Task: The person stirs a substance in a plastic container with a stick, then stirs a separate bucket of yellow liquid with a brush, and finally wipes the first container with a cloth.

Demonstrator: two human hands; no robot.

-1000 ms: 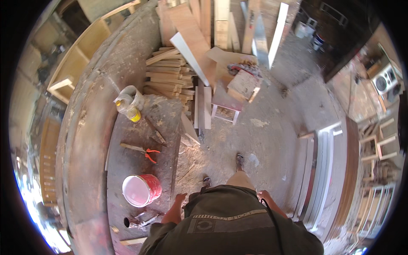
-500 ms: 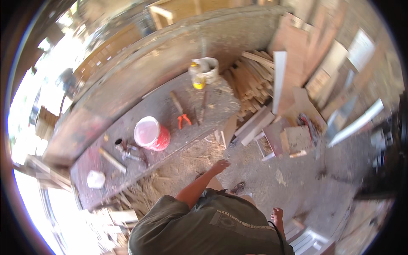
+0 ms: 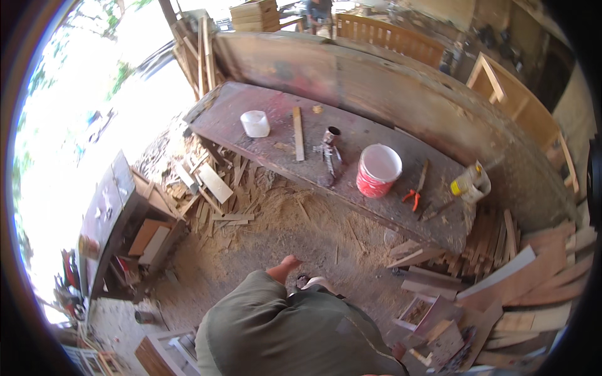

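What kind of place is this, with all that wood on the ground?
Most likely a carpentry workshop. A long worn workbench holds a red bucket and red-handled pliers, offcuts of wood lie heaped below it, and sawdust covers the floor.

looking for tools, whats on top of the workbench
On the workbench: a white tub, a wood strip, a dark metal tool, a red bucket, red pliers and a yellow-capped jug. The bucket's contents are not visible past its white top.

A yellow-labelled glue bottle (image 3: 463, 185) stands at the workbench's (image 3: 263, 150) right end.
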